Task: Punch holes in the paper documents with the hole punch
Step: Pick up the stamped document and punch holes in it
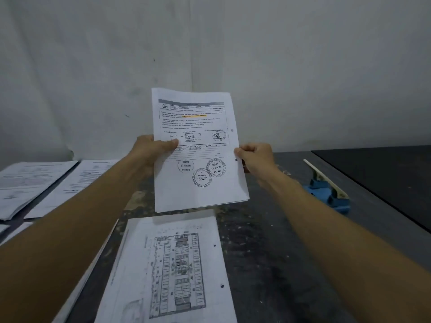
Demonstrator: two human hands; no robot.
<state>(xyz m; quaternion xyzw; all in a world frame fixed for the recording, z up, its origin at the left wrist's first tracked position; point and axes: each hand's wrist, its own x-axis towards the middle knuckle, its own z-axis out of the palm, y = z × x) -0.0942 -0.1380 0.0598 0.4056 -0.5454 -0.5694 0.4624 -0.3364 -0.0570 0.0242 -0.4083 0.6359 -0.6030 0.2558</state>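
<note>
both hands grip documents [198, 148], (punched)

The scene is dim and flat, with a cool grey-blue cast over the wall [303, 66] and no visible lamp. Light seems soft and diffuse; the held sheets [198, 155] are the brightest area, with no glare. They throw a faint, soft-edged shadow on the plan sheet [170, 264] lying below them. The dark tabletop [268, 229] loses detail in its shade, and the black panel [384, 173] at right is nearly featureless. Print on the held sheets is soft, small text unreadable. Papers [35, 183] at the left edge are blurred. Wide-angle stretch enlarges both forearms toward the lower corners.
</note>
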